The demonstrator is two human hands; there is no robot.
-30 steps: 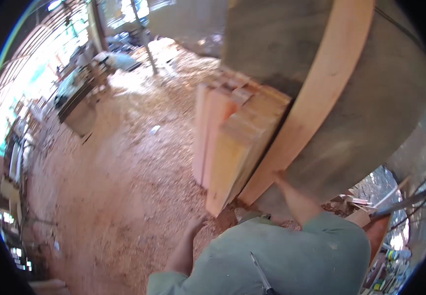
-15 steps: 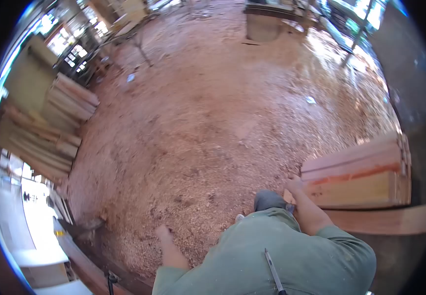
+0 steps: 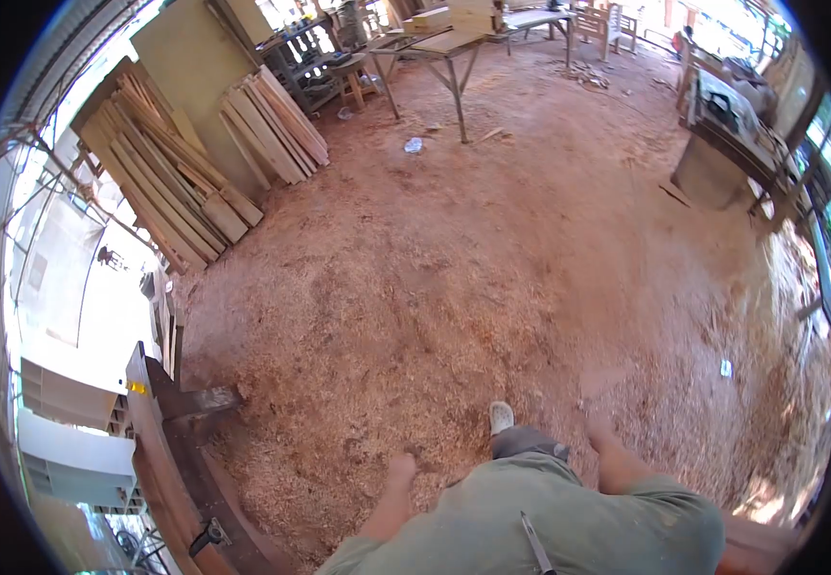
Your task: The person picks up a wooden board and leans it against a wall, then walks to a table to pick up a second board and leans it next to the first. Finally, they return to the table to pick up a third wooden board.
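Observation:
My left hand [image 3: 402, 466] hangs low in front of my green shirt [image 3: 530, 517], over the ground covered in wood shavings. Nearer the right side, my right hand [image 3: 600, 422] also hangs over the ground, blurred by motion. No object shows in either hand, but their fingers are too small and smeared to read. One light shoe [image 3: 501, 416] shows below me, between the two hands. A pen [image 3: 536, 541] sits at the front of the shirt.
Boards [image 3: 152, 168] and shorter planks [image 3: 272, 125] lean at the upper left. A wooden table [image 3: 449, 43] stands at the top, a workbench [image 3: 722, 153] at the upper right. Along the lower left runs a long beam [image 3: 171, 470] with a clamp [image 3: 209, 537].
The view has swung right to left, so the plank stack beside my right hand has left the picture. The leaning boards and table now show more. My right hand has come away from the stack.

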